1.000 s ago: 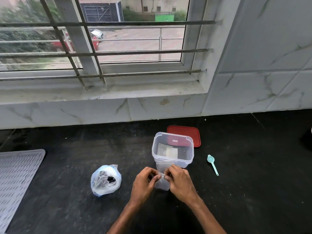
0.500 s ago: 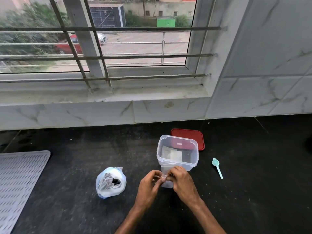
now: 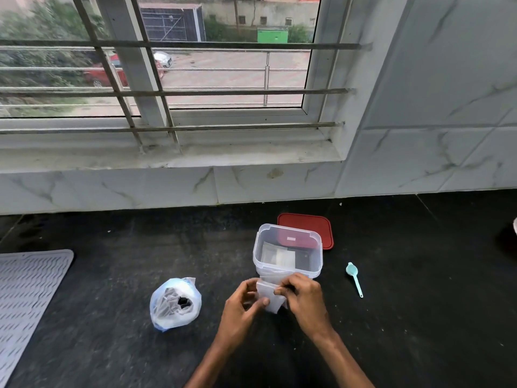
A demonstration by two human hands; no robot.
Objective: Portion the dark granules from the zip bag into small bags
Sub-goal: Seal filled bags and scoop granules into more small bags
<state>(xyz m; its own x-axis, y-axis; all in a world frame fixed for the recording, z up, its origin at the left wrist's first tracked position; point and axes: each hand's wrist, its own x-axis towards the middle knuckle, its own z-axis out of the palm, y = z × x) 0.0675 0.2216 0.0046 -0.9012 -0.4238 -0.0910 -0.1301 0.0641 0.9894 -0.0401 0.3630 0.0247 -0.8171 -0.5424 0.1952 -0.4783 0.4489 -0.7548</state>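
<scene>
Near counter's front edge: both hands pinch one small bag (image 3: 269, 296).
Left hand (image 3: 242, 305), right hand (image 3: 303, 296) gripping it; I judge nothing portioned yet.

small bag (image 3: 270, 296) | clear, flat, upright, pinched between my fingers | bag of granules (image 3: 175, 303) | crumpled, open-topped, at nine o'clock

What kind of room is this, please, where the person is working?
Probably a home kitchen. The work surface is a dark stone counter below marble-look wall tiles; a ribbed drying mat lies at the left, and a barred window overlooks a street with parked cars.
</scene>
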